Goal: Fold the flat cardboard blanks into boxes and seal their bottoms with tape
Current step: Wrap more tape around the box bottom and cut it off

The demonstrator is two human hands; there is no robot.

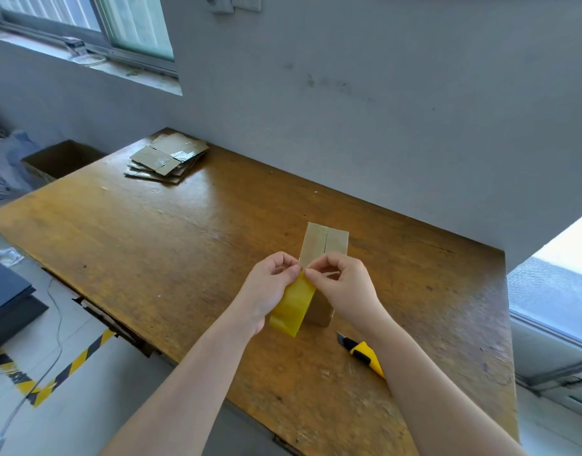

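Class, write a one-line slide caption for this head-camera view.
Left hand and right hand pinch the yellow tape by a folded box; utility knife nearby.

left hand (266,291), right hand (345,287), both pinching tape (292,309)

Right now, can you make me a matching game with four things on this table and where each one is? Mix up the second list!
Things:
1. yellow tape roll
2. utility knife
3. stack of flat cardboard blanks
4. folded box

Places:
A. at the far left corner of the table
B. standing on the table just beyond both hands
C. pinched by the left hand and the right hand
D. lying on the table beside the right forearm

Pairs: 1-C, 2-D, 3-A, 4-B
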